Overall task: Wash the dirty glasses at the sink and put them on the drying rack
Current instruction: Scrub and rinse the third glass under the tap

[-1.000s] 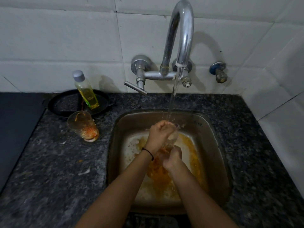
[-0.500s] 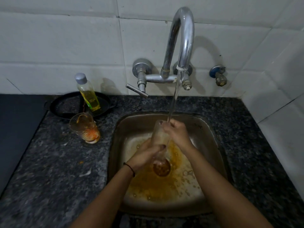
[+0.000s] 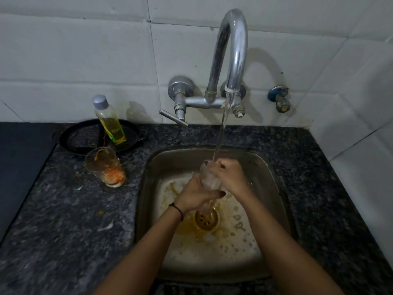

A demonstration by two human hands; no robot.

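A clear glass is held upright over the steel sink, under the running stream from the chrome tap. My left hand grips its lower part from the left. My right hand curls round its upper part and rim. Water runs through into the brass drain, and orange-tinted water lies on the sink floor. A second glass, dirty with orange residue at its bottom, stands on the dark granite counter to the sink's left.
A bottle of yellow liquid stands in a black pan at the back left. A small valve juts from the tiled wall at the right. A dark surface borders the counter's left.
The glass went from tipped and covered low in the sink to upright under the stream. The orange pool has largely drained, exposing the drain.
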